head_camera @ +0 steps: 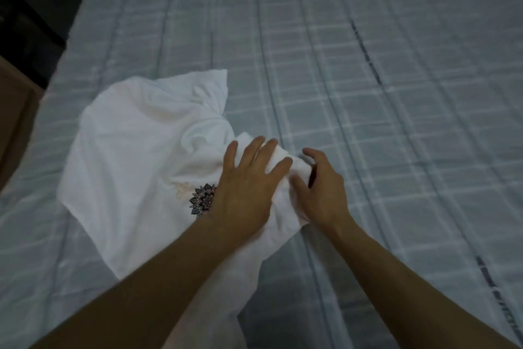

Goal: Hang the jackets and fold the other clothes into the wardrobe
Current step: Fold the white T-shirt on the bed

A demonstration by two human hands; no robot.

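Observation:
A white T-shirt [127,156] with a small dark mandala print lies crumpled on the left half of the bed. My left hand [246,181] lies flat on its right part with the fingers spread and straight, pressing the cloth down. Right beside it, my right hand [319,184] has its fingers and thumb curled round the shirt's right edge, pinching a fold of white fabric.
The bed [368,80] is covered by a pale blue-grey checked sheet that fills most of the view. A brown wooden edge [14,111] shows at the left, with a dark floor area [34,9] behind it at the upper left.

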